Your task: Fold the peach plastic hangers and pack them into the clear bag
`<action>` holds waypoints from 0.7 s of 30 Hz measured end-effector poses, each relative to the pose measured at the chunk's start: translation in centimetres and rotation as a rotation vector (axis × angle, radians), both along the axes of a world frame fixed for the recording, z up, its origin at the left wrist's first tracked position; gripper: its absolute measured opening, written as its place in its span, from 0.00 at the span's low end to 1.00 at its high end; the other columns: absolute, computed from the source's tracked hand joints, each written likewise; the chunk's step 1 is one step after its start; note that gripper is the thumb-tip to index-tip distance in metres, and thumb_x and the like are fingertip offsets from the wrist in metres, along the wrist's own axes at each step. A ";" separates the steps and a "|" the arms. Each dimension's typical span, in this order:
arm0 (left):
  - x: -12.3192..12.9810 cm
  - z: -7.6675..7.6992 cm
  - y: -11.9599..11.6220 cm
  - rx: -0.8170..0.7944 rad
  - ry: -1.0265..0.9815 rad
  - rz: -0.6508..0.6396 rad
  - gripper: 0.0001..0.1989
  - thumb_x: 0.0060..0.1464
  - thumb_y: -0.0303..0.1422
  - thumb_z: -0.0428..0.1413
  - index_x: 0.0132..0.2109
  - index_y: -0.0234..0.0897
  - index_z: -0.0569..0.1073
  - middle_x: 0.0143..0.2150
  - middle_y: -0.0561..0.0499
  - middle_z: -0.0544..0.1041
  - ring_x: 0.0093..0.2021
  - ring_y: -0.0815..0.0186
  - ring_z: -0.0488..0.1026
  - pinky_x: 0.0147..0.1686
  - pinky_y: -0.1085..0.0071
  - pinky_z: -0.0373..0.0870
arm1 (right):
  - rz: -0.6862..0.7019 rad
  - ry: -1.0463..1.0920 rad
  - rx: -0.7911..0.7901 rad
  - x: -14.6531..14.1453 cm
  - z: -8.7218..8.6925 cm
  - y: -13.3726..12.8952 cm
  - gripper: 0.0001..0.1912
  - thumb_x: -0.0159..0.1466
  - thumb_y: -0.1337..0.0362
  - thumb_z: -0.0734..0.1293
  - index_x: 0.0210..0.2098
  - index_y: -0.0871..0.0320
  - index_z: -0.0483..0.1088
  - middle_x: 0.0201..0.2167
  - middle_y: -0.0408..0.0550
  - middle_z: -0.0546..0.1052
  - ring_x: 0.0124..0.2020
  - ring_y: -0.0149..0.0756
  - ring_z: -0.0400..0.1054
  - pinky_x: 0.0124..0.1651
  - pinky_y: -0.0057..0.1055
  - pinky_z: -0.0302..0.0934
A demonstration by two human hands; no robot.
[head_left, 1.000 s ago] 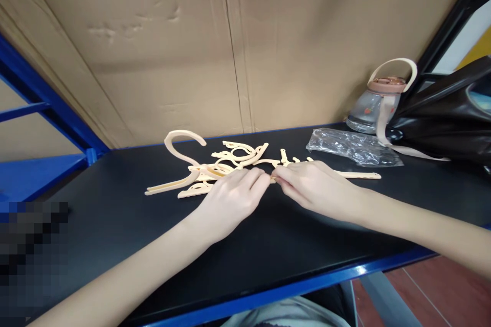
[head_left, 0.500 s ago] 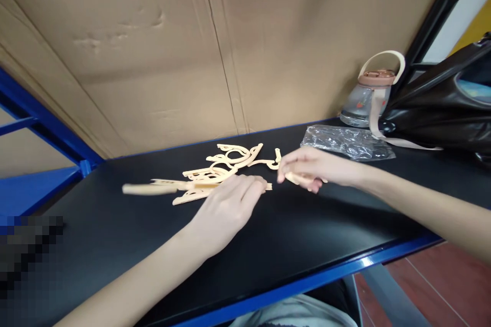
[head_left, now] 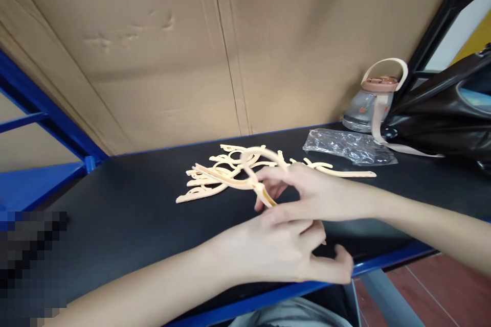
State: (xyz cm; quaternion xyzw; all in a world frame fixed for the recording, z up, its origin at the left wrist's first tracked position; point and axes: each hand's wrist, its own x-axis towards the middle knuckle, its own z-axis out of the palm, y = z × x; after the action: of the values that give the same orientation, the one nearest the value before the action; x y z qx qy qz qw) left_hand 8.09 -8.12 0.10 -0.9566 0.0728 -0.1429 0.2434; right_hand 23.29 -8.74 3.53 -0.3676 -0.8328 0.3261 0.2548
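A cream plastic folding hanger (head_left: 224,178) is raised over the table, its hook curving up and its arms bent at the middle joint. My right hand (head_left: 307,191) has its fingers curled around the joint and one arm of it. Just below and nearer to me is my left hand (head_left: 280,250), thumb and fingers apart, its back touched by my right thumb. Part of its fingertips is hidden. Behind the hands lies a pile of similar folding hangers (head_left: 199,193). Another hanger (head_left: 355,174) rests on the table to the right, partly covered by my right hand.
A crumpled clear plastic bag (head_left: 349,147) lies on the black table (head_left: 126,204) at the back right. Beyond it stand a water bottle (head_left: 370,104) with a strap and a dark shiny bag (head_left: 437,117). Cardboard (head_left: 153,61) forms the back wall.
My left hand has moved right and toward me, off the hanger it held. My right hand has moved slightly nearer and now grips a hanger with its hook up.
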 end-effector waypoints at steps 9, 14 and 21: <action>-3.7 1.2 0.6 -0.065 -0.559 0.076 0.06 0.57 0.30 0.53 0.42 0.44 0.70 0.47 0.54 0.75 0.52 0.64 0.68 0.51 0.66 0.65 | -0.069 0.091 -0.008 1.1 -0.5 0.3 0.12 0.68 0.61 0.57 0.30 0.60 0.64 0.25 0.40 0.66 0.27 0.26 0.63 0.30 0.23 0.59; -3.6 3.3 1.8 -0.665 -0.644 0.603 0.12 0.58 0.36 0.52 0.48 0.39 0.62 0.46 0.47 0.71 0.40 0.64 0.73 0.35 0.67 0.72 | -0.168 0.096 0.007 0.7 -1.1 0.5 0.14 0.69 0.57 0.56 0.31 0.58 0.61 0.23 0.39 0.65 0.24 0.25 0.60 0.25 0.22 0.55; -3.0 2.7 3.2 -0.839 -0.419 0.616 0.01 0.60 0.29 0.48 0.39 0.39 0.63 0.36 0.53 0.71 0.34 0.66 0.71 0.33 0.69 0.66 | -0.225 0.243 -0.079 -0.1 -1.5 1.0 0.14 0.69 0.53 0.54 0.34 0.57 0.58 0.22 0.38 0.69 0.19 0.26 0.64 0.24 0.23 0.59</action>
State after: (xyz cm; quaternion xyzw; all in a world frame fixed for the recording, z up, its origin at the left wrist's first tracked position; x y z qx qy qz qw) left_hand 5.07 -4.95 2.83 -0.8997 -0.3228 -0.2689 -0.1183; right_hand 23.23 -7.73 2.06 -0.4263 -0.7358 0.3702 0.3739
